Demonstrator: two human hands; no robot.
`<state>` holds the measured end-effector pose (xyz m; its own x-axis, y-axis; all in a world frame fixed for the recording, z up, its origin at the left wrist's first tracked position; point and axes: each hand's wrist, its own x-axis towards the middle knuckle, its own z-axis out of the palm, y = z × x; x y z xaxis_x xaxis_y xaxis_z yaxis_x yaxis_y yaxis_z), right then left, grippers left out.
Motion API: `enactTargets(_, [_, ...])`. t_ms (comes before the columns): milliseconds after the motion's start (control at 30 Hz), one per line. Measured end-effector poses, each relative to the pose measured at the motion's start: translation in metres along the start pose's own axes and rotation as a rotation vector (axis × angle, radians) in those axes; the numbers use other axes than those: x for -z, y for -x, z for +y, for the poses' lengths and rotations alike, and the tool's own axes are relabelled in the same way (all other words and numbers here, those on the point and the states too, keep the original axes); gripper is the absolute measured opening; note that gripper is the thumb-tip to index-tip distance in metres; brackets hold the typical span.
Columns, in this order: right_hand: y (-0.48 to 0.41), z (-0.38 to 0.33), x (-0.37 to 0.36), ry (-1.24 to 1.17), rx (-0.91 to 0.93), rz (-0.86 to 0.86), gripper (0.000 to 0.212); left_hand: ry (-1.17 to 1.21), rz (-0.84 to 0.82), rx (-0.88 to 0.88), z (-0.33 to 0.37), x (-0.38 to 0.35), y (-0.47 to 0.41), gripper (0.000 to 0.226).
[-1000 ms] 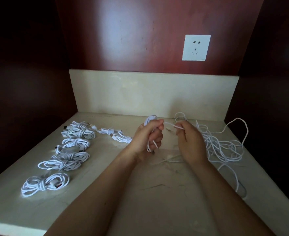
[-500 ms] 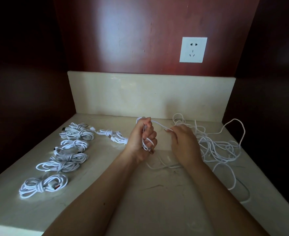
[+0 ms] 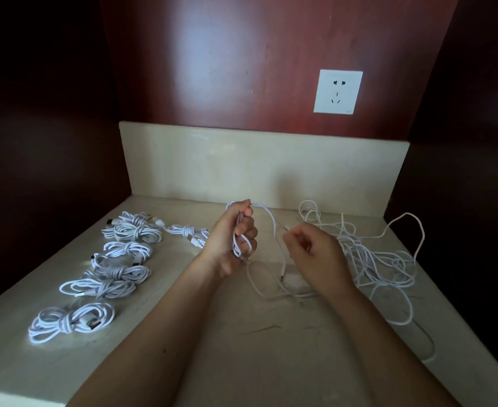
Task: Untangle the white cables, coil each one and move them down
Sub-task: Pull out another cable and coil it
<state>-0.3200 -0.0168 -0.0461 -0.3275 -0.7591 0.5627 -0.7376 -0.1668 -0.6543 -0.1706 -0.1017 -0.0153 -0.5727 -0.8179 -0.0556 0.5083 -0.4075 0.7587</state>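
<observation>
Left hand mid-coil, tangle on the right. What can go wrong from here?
The trailing cable from the coil in the left hand seems to run toward the tangled pile; winding on may tighten a knot or drag the pile. One loop of the pile lies near the right edge of the counter and could slip off. The finished bundle just behind the left hand could get snagged.

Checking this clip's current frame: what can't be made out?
Head view:
- Loop count in the coil: fingers of the left hand cover it.
- Whether the right hand pinches anything: its fingers curl away from the camera.
- Number of cables in the tangle: strands overlap; near strand fades into shadow.
</observation>
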Motion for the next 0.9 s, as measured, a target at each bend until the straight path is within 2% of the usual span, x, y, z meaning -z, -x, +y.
enactTargets(67, [0.001, -0.013, -0.001, -0.209, -0.128, -0.123, 0.019, 0.070, -0.025, 0.031, 0.003, 0.002, 0.000, 0.039])
enactTargets(133, [0.003, -0.023, 0.003, -0.423, -0.286, -0.342, 0.016, 0.065, -0.009, 0.038, 0.003, 0.004, -0.001, 0.037])
enactTargets(200, [0.005, -0.026, 0.007, -0.483, -0.344, -0.575, 0.016, 0.002, 0.025, 0.033, 0.001, 0.005, -0.002, 0.031])
enactTargets(267, [0.008, -0.023, 0.007, -0.429, -0.303, -0.659, 0.013, -0.057, 0.043, 0.027, -0.001, 0.004, -0.003, 0.029])
enactTargets(367, [0.006, -0.014, 0.009, -0.343, -0.236, -0.627, 0.004, -0.102, 0.041, 0.019, -0.003, 0.004, -0.003, 0.028])
enactTargets(500, [0.005, -0.001, 0.016, -0.179, -0.065, -0.679, 0.019, -0.150, 0.027, 0.019, -0.004, 0.006, -0.003, 0.028])
enactTargets(600, [0.001, 0.011, 0.017, -0.026, 0.010, -0.609, 0.021, -0.168, 0.019, 0.019, -0.004, 0.005, -0.003, 0.027])
enactTargets(733, [-0.009, 0.026, 0.018, 0.305, -0.064, -0.383, 0.005, -0.224, 0.000, 0.016, -0.004, 0.004, -0.001, 0.025])
enactTargets(800, [-0.010, 0.030, 0.021, 0.426, -0.162, -0.301, 0.016, -0.306, -0.010, -0.003, -0.006, 0.004, 0.000, 0.022])
enactTargets(900, [-0.008, 0.022, 0.022, 0.298, -0.196, -0.127, 0.022, -0.504, -0.057, -0.023, -0.008, 0.003, 0.002, 0.021])
